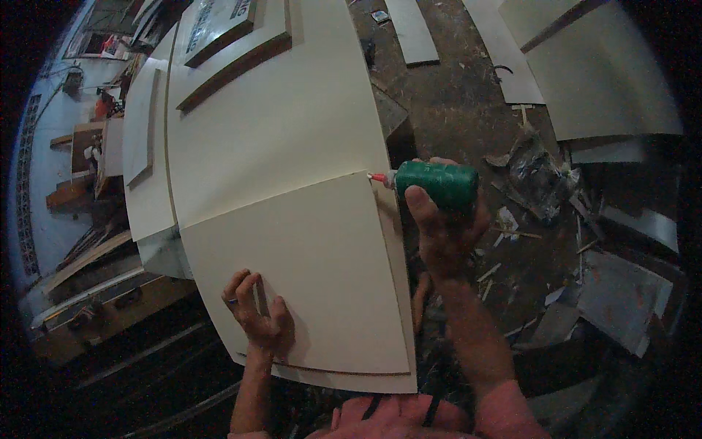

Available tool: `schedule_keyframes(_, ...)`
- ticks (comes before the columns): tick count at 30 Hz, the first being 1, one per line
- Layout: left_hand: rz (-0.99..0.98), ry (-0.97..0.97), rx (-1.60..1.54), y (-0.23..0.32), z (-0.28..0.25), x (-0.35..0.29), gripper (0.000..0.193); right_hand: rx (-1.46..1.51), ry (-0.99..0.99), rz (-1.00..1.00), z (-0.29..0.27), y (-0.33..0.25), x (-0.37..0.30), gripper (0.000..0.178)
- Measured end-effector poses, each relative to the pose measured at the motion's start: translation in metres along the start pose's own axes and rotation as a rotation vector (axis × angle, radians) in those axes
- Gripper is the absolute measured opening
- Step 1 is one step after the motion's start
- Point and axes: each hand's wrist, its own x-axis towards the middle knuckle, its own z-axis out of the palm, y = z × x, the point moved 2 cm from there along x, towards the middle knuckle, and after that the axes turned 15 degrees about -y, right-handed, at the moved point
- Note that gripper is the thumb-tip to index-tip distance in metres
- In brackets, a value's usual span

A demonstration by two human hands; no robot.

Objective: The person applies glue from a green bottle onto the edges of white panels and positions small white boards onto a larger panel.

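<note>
My right hand point(446, 238) is wrapped round a green squeeze bottle point(437, 183), which looks like a glue bottle. The bottle lies nearly level, its red nozzle point(378, 178) pointing left at the far right corner of a cream panel point(314, 234). Whether the tip touches the panel, I cannot tell. This panel rests on a longer cream board point(292, 124), whose edge shows along the right and near sides. My left hand point(257, 313), with a ring on one finger, leans on the panel's near left part, its thumb and fingers apart and nothing held.
Two stacked boards point(241, 73) lie at the far end of the long board. Beyond its right edge, the floor point(439, 110) is strewn with offcuts and crumpled plastic wrap point(537, 172). More panels point(599, 69) stand at the far right. Wood pieces and clutter fill the left.
</note>
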Motion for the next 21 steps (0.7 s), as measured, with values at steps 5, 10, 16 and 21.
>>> schedule_keyframes(5,-0.003,-0.012,0.03,-0.001,0.001,-0.001,0.047,-0.065,-0.078,-0.017,-0.008,-0.003,-0.022,0.04)
schedule_keyframes(10,0.002,-0.015,0.046,0.0,0.001,0.002,0.047,-0.231,-0.124,-0.108,-0.023,-0.003,-0.051,0.038)
schedule_keyframes(16,-0.037,0.028,-0.024,0.007,0.004,0.005,0.045,-0.213,-0.109,-0.143,-0.028,-0.007,-0.08,0.038)
schedule_keyframes(21,-0.001,-0.006,0.031,0.005,0.003,0.008,0.045,-0.461,-0.224,-0.071,-0.042,-0.005,-0.108,0.044)
